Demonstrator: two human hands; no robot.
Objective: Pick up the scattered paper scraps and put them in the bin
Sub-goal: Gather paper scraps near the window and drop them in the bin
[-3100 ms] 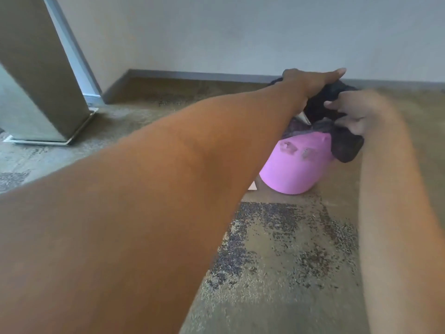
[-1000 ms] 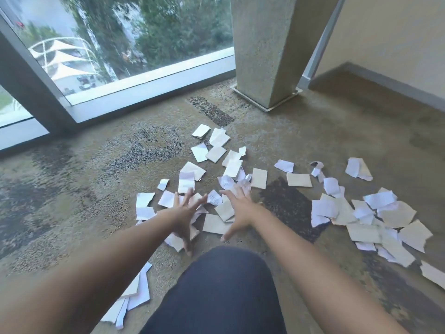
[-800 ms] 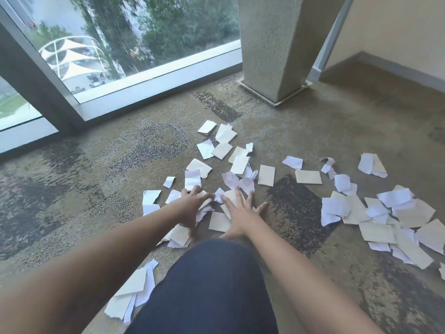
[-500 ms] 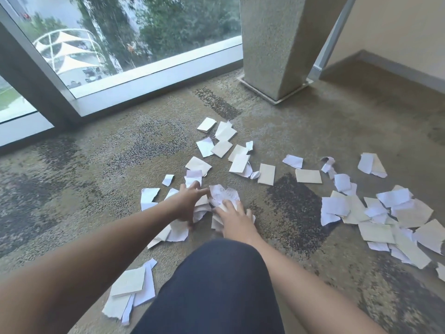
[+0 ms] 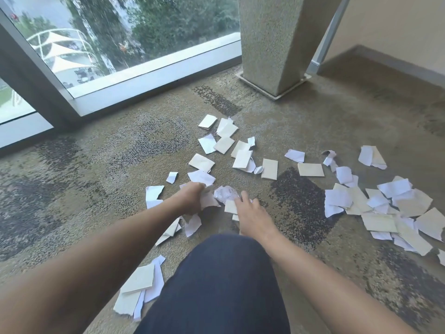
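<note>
I am looking down from a head camera at a patterned carpet [image 5: 101,169] strewn with torn paper scraps. My left hand [image 5: 190,201] and right hand [image 5: 250,213] reach out in front of my bent knee [image 5: 216,280], which fills the lower middle of the view in dark fabric.

Both hands are low on the floor and turned in toward each other. Between them sits a small bunched wad of scraps [image 5: 225,196], crumpled and white. My left hand is curled around several scraps at its side of the wad. My right hand lies flatter, fingers [image 5: 243,197] touching the wad and a cream scrap [image 5: 231,206]; I cannot tell whether it has closed on anything.

The rest of the paper lies in three groups. A loose trail [image 5: 231,145] runs away from my hands toward a window [image 5: 120,44] and a concrete pillar [image 5: 272,44]. The largest heap [image 5: 385,208] is well off to my right, nearer my right hand. A small stack [image 5: 139,290] lies beside my left forearm, close to my knee.

The bin is not in view.

I judge the next move to be pressing both hands together on the wad, which lies straight ahead, about equally near each hand.
</note>
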